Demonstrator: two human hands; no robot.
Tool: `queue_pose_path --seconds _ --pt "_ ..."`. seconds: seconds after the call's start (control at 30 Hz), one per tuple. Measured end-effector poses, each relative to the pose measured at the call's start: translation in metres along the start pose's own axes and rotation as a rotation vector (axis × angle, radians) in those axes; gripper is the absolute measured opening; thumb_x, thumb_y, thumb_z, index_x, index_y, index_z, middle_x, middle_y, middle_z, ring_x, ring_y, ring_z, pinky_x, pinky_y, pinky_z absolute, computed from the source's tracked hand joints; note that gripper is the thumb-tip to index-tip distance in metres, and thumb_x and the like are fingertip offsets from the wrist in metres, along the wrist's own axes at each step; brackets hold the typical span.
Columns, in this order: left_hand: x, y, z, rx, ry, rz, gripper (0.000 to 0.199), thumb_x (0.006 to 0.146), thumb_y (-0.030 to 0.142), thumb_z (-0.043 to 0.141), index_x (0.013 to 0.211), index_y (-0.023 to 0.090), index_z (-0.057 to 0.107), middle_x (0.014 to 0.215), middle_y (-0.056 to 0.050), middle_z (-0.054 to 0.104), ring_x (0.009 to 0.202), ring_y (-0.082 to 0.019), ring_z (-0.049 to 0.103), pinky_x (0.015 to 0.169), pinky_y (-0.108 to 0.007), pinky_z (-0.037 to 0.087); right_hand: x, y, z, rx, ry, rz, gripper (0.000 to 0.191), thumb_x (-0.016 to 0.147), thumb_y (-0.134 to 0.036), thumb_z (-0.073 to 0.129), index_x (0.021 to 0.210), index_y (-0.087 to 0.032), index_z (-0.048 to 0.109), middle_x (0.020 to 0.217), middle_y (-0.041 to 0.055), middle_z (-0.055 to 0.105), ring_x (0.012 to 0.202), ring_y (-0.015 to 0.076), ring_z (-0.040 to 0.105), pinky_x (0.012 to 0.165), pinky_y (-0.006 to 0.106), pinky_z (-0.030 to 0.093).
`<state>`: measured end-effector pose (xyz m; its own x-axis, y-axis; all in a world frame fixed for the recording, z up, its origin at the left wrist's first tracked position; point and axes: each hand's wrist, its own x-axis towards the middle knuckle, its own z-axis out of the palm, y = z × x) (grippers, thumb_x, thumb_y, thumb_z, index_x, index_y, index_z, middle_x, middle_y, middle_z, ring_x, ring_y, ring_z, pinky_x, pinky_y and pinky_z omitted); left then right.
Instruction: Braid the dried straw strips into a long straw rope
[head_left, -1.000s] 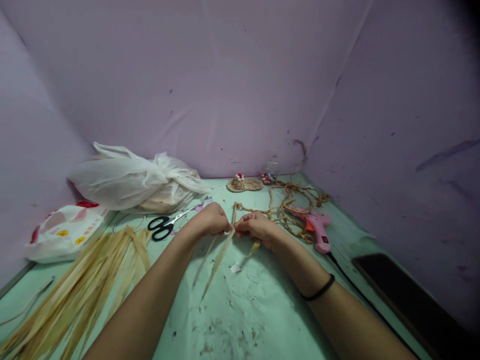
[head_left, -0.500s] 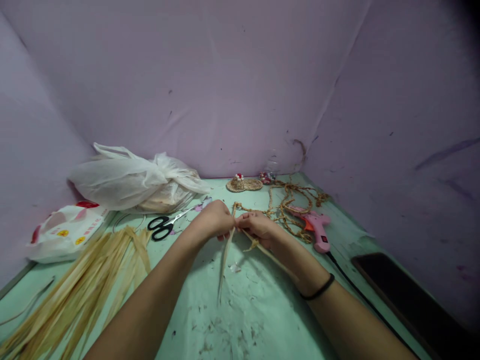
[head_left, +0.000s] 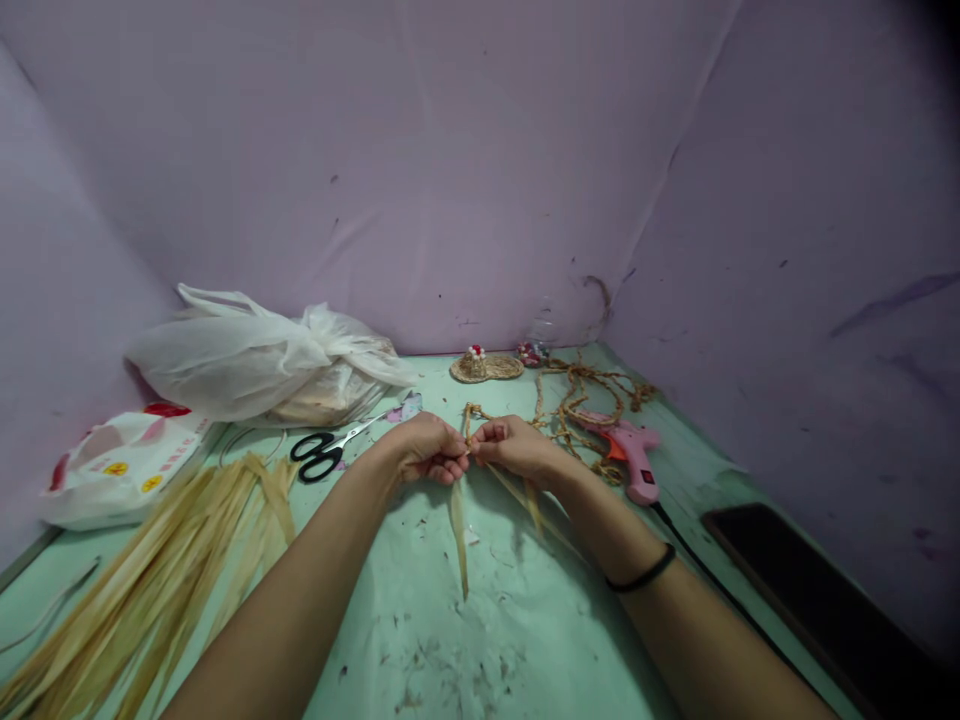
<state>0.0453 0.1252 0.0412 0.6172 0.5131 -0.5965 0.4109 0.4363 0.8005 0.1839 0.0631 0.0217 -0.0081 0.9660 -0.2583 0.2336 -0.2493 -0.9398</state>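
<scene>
Near the middle of the table, my left hand (head_left: 433,450) and my right hand (head_left: 513,447) meet fingertip to fingertip, both pinching the braided straw cord. The short braided end (head_left: 469,412) sticks up just beyond my fingers. Pale loose straw strands (head_left: 459,540) hang down toward me from the pinch, and others pass under my right hand. The rest of the brown braided cord (head_left: 592,395) lies coiled behind and to the right, and runs to the held end.
Black-handled scissors (head_left: 319,455), a straw bundle (head_left: 172,560), a white plastic bag (head_left: 247,365) and a packet (head_left: 124,465) lie left. A woven piece with beads (head_left: 487,368) sits at the back. On the right are a pink glue gun (head_left: 637,460) and a dark phone-like slab (head_left: 810,590).
My left hand has turned so its curled fingers show, and has lowered slightly. The hanging strands have swung a little to the right. My right hand keeps its pinch.
</scene>
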Motion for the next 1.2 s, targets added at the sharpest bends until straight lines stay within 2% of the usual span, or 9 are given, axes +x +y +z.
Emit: queue_pose_path --seconds 0.13,0.3,0.63,0.87,0.97,1.07,1.2 --pt "0.0 -0.002 -0.006 -0.128 -0.13 -0.004 0.021 0.078 0.008 0.041 0.066 0.005 0.057 0.055 -0.006 0.059 0.042 -0.008 0.054 0.038 -0.015 0.044 -0.003 -0.003 -0.003 0.063 -0.008 -0.008 0.002 0.059 -0.011 0.052 0.06 -0.012 0.052 0.047 -0.0049 0.048 0.039 0.0027 0.033 0.039 0.017 0.021" --pt "0.01 -0.011 -0.013 -0.223 -0.15 0.031 0.018 0.079 0.007 0.044 0.067 0.004 0.058 0.05 -0.003 0.057 0.039 -0.006 0.052 0.036 -0.012 0.043 -0.003 -0.001 -0.002 0.206 -0.038 0.012 0.009 0.058 -0.019 0.058 0.058 -0.013 0.052 0.042 -0.0065 0.045 0.035 0.0021 0.026 0.037 0.019 0.014" --pt "0.014 -0.015 -0.011 -0.289 -0.148 0.046 0.016 0.077 0.005 0.047 0.067 0.003 0.059 0.054 -0.004 0.058 0.038 -0.005 0.052 0.035 -0.012 0.043 -0.004 -0.001 -0.005 0.34 -0.1 0.068 0.017 0.053 -0.023 0.065 0.056 -0.012 0.052 0.037 -0.0077 0.04 0.032 0.001 0.022 0.036 0.019 0.009" --pt "0.013 -0.013 -0.007 -0.129 -0.083 0.08 0.011 0.072 0.01 0.052 0.066 0.005 0.06 0.052 -0.004 0.057 0.036 -0.006 0.049 0.032 -0.013 0.038 -0.002 0.002 -0.005 0.293 -0.065 0.087 0.015 0.054 -0.021 0.063 0.054 -0.013 0.051 0.036 -0.0077 0.039 0.031 0.0015 0.022 0.035 0.019 0.01" --pt "0.01 -0.01 -0.002 -0.02 -0.004 0.089 0.009 0.069 0.013 0.055 0.064 0.007 0.059 0.048 -0.002 0.055 0.033 -0.006 0.045 0.03 -0.015 0.034 -0.001 0.004 -0.006 0.233 -0.045 0.075 0.015 0.056 -0.024 0.063 0.056 -0.013 0.052 0.038 -0.0069 0.041 0.032 0.0016 0.023 0.035 0.018 0.012" --pt "0.007 -0.007 0.005 0.12 0.108 0.106 0.011 0.066 0.015 0.056 0.057 0.009 0.054 0.042 -0.001 0.051 0.03 -0.007 0.041 0.029 -0.017 0.03 0.0 0.003 -0.006 0.078 -0.007 0.017 0.012 0.058 -0.022 0.061 0.058 -0.012 0.055 0.044 -0.0048 0.047 0.037 0.0024 0.029 0.037 0.017 0.019" --pt "0.005 -0.005 0.01 0.33 0.213 0.096 0.019 0.064 0.017 0.053 0.047 0.013 0.046 0.035 0.001 0.043 0.027 -0.007 0.035 0.029 -0.019 0.025 0.0 0.001 -0.006 -0.237 0.015 -0.081 0.008 0.059 -0.016 0.056 0.062 -0.01 0.06 0.051 -0.0015 0.054 0.046 0.0053 0.039 0.043 0.017 0.028"
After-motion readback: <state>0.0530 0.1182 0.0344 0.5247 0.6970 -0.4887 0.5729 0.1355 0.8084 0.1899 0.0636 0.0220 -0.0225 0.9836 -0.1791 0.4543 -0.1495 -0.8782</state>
